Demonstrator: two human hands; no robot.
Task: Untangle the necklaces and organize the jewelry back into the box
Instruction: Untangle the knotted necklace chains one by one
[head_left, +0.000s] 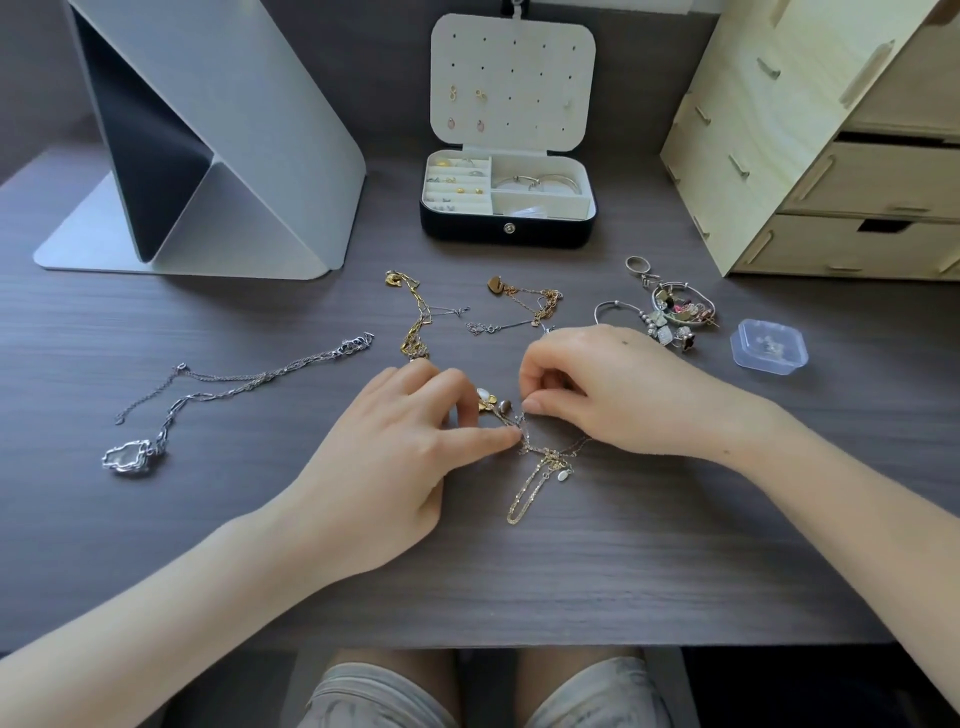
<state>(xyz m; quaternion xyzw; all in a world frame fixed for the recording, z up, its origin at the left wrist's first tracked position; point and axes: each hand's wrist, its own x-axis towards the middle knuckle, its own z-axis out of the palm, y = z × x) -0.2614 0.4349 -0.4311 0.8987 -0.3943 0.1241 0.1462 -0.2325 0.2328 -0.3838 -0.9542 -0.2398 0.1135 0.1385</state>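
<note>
1. Gold and silver chains form the tangle (540, 452) at the centre of the frame, lying on the desk (519, 582) between both hands.
2. The left hand (395, 457) pinches it with thumb and forefinger. The right hand (613, 389), fingers (550, 402) curled, pinches it just beside.
3. It seems best to hold the knot flat and tease one strand loose; tugging both ends would likely tighten it.
4. The loop (522, 501) trailing toward the lower frame looks freest to work back through.
5. The box (467, 231) stands open at upper centre.
</note>
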